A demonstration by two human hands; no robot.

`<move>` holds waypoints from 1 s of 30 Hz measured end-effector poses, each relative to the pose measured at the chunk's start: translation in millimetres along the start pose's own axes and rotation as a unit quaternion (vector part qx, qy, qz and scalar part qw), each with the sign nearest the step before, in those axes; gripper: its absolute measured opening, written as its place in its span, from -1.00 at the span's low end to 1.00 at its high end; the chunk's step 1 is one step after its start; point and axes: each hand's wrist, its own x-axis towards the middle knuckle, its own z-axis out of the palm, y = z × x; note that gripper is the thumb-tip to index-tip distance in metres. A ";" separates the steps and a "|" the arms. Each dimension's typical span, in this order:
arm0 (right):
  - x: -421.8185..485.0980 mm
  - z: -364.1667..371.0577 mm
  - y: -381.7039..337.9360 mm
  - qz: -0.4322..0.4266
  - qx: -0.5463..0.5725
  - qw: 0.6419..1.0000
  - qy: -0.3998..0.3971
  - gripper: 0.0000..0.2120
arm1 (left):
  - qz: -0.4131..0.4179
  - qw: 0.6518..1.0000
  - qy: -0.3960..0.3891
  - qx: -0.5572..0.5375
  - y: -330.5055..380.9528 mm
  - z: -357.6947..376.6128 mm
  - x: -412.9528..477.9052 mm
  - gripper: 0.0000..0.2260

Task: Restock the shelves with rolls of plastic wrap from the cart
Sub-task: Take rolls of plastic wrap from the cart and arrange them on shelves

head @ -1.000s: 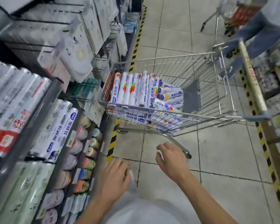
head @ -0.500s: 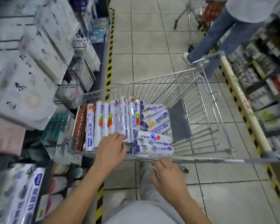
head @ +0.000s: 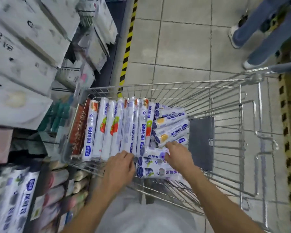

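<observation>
Right hand (head: 178,157) newly in aisle cart (head: 240,105)

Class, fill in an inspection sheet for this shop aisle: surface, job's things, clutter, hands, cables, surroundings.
Surface: tiled floor; wire cart stands on it.
Job's things: long rolls side by side at the cart's left; short rolls stacked crosswise beside them; more rolls on the shelf.
Clutter: grey flap in the cart; hanging packets above the shelf.
Hands: left hand at the long rolls' near ends; right hand lies on a short roll; grips unclear.
Cables: nothing seen.
Surroundings: another person's legs beyond the cart; yellow-black floor stripe.
</observation>
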 end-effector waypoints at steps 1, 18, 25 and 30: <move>11.8 9.0 5.7 0.010 0.000 0.999 -0.033 -0.63 | -0.020 1.000 -0.017 -0.004 -4.4 4.1 5.4 -0.85; 33.6 10.6 -1.5 -0.045 0.325 0.944 -0.046 -0.68 | -0.264 0.855 -0.101 -0.435 -26.8 -2.5 55.3 -0.62; 28.5 -41.7 -53.9 0.027 0.595 0.798 -0.097 -0.64 | -0.254 0.709 -0.153 -0.640 -11.9 -23.7 72.9 -0.47; 26.2 -55.5 -78.4 0.044 0.632 0.770 -0.069 -0.71 | -0.248 0.673 -0.155 -0.679 -13.5 -26.7 76.0 -0.53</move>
